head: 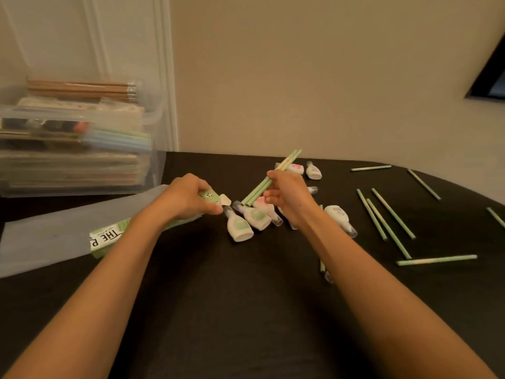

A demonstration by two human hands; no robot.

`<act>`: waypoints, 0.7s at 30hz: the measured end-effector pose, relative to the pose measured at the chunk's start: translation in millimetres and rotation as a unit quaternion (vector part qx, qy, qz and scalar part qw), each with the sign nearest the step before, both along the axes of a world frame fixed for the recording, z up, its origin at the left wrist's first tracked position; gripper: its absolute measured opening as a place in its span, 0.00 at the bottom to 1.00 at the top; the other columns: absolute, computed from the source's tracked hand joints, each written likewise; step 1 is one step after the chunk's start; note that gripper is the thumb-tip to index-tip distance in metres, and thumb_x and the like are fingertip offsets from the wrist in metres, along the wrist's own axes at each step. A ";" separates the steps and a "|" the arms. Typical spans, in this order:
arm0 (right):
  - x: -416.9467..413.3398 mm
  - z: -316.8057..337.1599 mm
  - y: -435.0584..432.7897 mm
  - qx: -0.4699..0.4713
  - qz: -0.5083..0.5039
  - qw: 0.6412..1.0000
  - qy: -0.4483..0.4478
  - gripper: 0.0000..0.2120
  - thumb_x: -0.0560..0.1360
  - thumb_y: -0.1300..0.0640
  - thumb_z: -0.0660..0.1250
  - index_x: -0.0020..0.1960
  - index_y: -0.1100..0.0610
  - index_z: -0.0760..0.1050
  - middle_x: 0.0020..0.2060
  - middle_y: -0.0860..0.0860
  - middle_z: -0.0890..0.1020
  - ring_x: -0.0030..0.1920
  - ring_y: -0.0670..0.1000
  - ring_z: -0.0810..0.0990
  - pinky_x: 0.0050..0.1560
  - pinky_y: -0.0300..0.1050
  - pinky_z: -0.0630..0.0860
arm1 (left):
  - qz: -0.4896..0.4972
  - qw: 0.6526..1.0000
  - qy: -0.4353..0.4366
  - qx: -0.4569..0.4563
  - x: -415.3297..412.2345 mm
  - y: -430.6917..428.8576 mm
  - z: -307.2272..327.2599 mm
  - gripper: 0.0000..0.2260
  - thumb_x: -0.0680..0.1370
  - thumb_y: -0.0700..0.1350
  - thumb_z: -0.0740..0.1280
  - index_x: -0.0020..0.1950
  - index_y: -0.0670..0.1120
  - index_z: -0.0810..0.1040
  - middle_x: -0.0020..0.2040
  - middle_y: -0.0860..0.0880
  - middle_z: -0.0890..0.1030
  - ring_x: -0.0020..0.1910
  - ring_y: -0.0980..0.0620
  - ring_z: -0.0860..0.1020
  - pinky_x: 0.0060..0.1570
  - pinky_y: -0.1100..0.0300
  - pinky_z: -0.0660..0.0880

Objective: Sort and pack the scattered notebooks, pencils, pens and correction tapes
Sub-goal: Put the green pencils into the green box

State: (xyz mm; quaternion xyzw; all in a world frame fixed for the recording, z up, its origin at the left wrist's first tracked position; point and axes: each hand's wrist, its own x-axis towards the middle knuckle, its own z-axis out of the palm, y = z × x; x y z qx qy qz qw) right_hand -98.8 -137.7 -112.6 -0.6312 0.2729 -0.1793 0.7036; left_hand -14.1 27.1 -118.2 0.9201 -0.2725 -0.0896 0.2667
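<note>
The left hand (188,196) is gripping the open end of a green box (109,236) lying on the tabletop (218,310). Right of the box, the right hand (287,198) is grasping a pen bundle (255,192) in its fingers (273,176) over correction tapes (240,228). Farther right, loose pens (393,214) are lying scattered.

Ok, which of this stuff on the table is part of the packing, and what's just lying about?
Job: green pens bunched in right hand; loose green pens; green cardboard pen box in left hand; white bottle-shaped correction tapes; clear plastic bin of notebooks and wooden pencils.
Lying about: dark-framed panel, upper right; white wall moulding.
</note>
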 end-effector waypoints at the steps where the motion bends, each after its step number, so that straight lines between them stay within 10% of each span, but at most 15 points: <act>1: -7.6 -0.4 -4.8 0.014 -0.019 1.000 -0.020 0.07 0.79 0.60 0.59 0.43 0.58 0.71 0.30 0.54 0.75 0.19 0.43 0.75 0.21 0.34 0.71 | -0.013 1.000 -0.010 -0.002 -7.9 -3.4 1.9 0.27 0.69 0.52 0.74 0.65 0.46 0.73 0.62 0.46 0.75 0.58 0.48 0.73 0.50 0.58 0.67; 13: -69.0 -23.3 -22.3 0.106 0.026 0.984 -0.138 0.08 0.80 0.60 0.57 0.57 0.62 0.69 0.44 0.58 0.80 0.36 0.50 0.84 0.36 0.39 0.80 | -0.080 0.992 -0.033 -0.094 -78.1 -40.4 -5.3 0.27 0.71 0.47 0.72 0.69 0.49 0.69 0.66 0.48 0.72 0.61 0.52 0.70 0.51 0.61 0.67; 21: -82.5 -26.5 -31.2 0.156 0.068 0.973 -0.159 0.04 0.77 0.63 0.62 0.51 0.63 0.73 0.35 0.54 0.85 0.40 0.51 0.85 0.37 0.37 0.80 | -0.050 0.986 -0.076 -0.139 -89.3 -50.4 -14.4 0.27 0.70 0.51 0.72 0.68 0.49 0.70 0.64 0.48 0.73 0.56 0.54 0.70 0.49 0.61 0.69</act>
